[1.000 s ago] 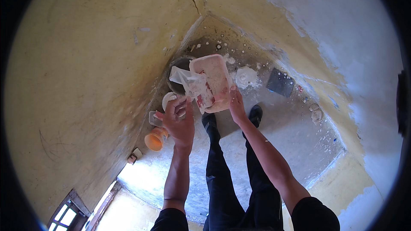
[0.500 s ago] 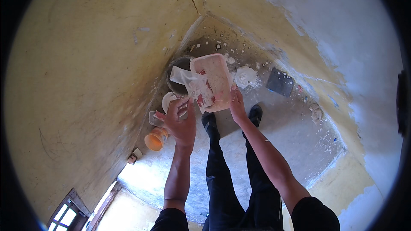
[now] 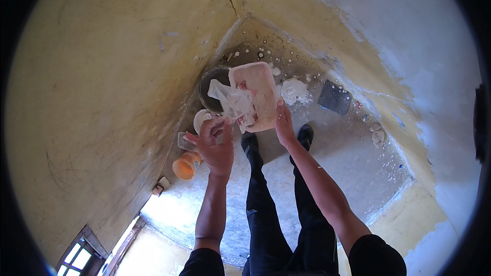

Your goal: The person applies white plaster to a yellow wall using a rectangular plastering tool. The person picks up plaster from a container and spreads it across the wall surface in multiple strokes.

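Observation:
My right hand (image 3: 284,124) grips the near right edge of a shallow pink tub (image 3: 264,93), which is coated inside with pale powder or paste and held above the floor. At its left side my left hand (image 3: 216,143) pinches a translucent plastic bag (image 3: 230,99) between thumb and fingers. The bag, smeared whitish, hangs partly over the tub's left edge, where some red surface shows. Whether anything is inside the bag I cannot tell.
Behind the tub stands a dark round basin (image 3: 208,83). To the left are a white container (image 3: 200,118), a clear container (image 3: 184,141) and an orange bucket (image 3: 185,166). White powder (image 3: 294,91) and a dark square slab (image 3: 334,97) lie on the right, near the wall.
The bag's loose end has swung slightly right, and the tub has shifted a little away and to the right. Both hands keep their grips.

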### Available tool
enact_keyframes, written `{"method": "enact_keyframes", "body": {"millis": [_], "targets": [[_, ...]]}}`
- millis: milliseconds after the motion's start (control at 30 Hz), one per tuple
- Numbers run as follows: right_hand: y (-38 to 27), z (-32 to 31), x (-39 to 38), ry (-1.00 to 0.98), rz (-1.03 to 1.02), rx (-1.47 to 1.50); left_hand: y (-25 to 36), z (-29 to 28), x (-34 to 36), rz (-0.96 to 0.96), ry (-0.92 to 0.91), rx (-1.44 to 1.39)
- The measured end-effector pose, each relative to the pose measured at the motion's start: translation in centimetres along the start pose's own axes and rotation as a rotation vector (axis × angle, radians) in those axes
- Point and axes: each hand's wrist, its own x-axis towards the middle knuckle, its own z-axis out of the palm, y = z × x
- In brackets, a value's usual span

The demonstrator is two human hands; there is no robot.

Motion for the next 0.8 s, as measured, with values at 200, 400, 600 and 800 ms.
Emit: {"method": "enact_keyframes", "body": {"millis": [200, 400, 600, 800], "targets": [[2.4, -2.9, 0.9, 0.011, -0.038, -0.037, -5.1, 1.5, 2.9, -0.386, 0.149, -0.274], [-0.7, -0.4, -0.2, 0.085, 0.034, -0.003, -24.3, 1.1, 4.9, -0.596, 0.092, -0.196], [-0.4, -2.5, -0.4, 0.043, 0.044, 0.002, -23.6, 2.9, 6.3, -0.558, -0.028, 0.069], [-2.1, -3.0, -1.5, 0.110, 0.013, -0.025, -4.0, 4.4, 0.9, -0.072, -0.161, 0.242]]}}
